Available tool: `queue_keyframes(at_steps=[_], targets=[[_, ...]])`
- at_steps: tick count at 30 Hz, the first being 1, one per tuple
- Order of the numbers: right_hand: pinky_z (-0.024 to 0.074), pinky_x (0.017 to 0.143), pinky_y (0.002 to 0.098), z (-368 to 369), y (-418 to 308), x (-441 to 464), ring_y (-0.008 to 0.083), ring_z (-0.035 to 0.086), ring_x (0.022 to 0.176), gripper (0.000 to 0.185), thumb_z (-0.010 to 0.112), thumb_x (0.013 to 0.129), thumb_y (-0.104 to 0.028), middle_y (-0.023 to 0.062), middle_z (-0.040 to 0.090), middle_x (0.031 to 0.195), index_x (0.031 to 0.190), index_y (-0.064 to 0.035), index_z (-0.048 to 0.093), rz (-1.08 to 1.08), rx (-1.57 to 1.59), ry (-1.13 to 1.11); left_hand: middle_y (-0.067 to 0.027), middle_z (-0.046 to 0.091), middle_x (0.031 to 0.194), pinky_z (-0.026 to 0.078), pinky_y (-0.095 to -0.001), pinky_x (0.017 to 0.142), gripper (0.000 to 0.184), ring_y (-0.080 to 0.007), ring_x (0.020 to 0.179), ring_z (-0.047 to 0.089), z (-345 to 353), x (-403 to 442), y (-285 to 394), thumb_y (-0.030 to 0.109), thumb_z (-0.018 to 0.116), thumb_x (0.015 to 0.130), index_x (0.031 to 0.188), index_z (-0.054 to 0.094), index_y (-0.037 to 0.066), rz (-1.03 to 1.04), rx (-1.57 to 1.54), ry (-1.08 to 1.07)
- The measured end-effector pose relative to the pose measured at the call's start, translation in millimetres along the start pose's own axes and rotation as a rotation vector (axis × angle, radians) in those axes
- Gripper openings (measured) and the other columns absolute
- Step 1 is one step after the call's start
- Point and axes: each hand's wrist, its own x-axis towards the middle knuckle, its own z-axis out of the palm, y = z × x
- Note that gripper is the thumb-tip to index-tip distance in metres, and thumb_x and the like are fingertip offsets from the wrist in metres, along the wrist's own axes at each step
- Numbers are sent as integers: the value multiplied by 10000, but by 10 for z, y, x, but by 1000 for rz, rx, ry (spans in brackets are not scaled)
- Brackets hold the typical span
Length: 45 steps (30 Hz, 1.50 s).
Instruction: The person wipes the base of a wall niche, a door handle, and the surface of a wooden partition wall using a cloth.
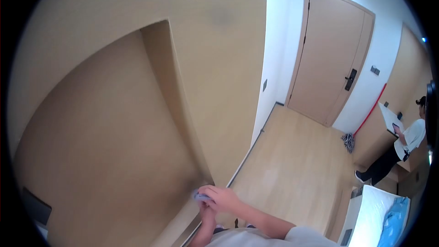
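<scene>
My right hand [222,197] and my left hand [207,211] come together in front of my body, at the lower middle of the view. Between them is a small grey-blue bundle [201,195] that looks like a folded cloth, though it is too small to be sure. The right fingers curl over its top. Below, the left fingers close on it from underneath and are partly hidden. Both hands are beside the lower end of a wooden panel [219,77] with a recess [109,123] on its left.
A closed door [327,55] stands beyond the wooden floor [274,164]. A mop [348,142] leans by a counter [388,119], where another person [409,139] holds a phone-like device. A bed or mattress [372,215] with a blue package [394,219] is at lower right.
</scene>
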Motion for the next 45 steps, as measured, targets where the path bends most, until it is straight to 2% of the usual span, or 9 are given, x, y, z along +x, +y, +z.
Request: queue_keyframes(at_steps=[2,9,13,15,18,24,33,42,45], targets=[[588,763,383,-84,-7,-57,263,707,972,308,749,834,-150,26,681,1158,1129,-135,664,-5,22,57,-118,434,1487,430,-394,1119,496,-232,1404,457,475,-380,606,152,590,1045,1501,410,76,8,56,51],[530,631,398,-57,480,-217,290,676,819,275,799,807,-186,79,656,967,1045,-111,684,17,26,450,-230,70,1700,300,-461,1232,775,-391,1541,263,755,-15,447,120,661,1007,1632,215,14,560,663,181],[471,579,411,46,846,-367,330,597,695,270,830,785,-203,121,607,849,981,-80,691,137,-23,584,-254,176,1663,328,-468,1217,794,-432,1496,337,902,161,343,57,707,950,1605,263,-11,786,835,194],[445,558,379,192,1041,-340,268,569,629,253,809,849,-163,92,595,823,1025,-53,664,418,65,489,-263,257,1629,364,-469,1193,776,-436,1457,389,952,197,493,81,744,924,1567,323,-30,752,901,175],[419,537,310,168,904,-153,113,536,625,274,723,952,-58,4,553,806,1177,-33,568,498,541,539,-260,299,1608,375,-473,1181,776,-421,1432,416,873,313,520,121,780,901,1535,362,-38,676,825,122],[521,735,308,458,583,122,153,611,866,447,761,939,-84,76,577,1002,1275,-31,471,323,716,856,-299,424,1501,374,-511,1154,858,-477,1373,452,939,325,553,277,845,835,1482,399,-66,750,1037,229],[509,777,403,535,752,243,312,620,865,388,894,763,-208,149,591,932,843,9,582,461,277,470,-331,459,1448,405,-539,1098,862,-484,1336,471,886,429,485,293,835,827,1454,385,-89,770,1203,230],[496,600,384,905,1308,162,278,604,638,467,913,732,-304,149,619,723,703,1,561,635,273,280,-227,506,1446,404,-492,1101,900,-375,1336,499,469,522,384,337,830,803,1492,388,-38,546,1591,84],[469,561,342,1072,1392,141,168,584,600,465,906,762,-337,104,614,619,700,-21,570,791,335,212,-201,526,1441,402,-482,1095,887,-347,1338,510,334,559,421,355,824,783,1479,427,-25,519,1717,32]])
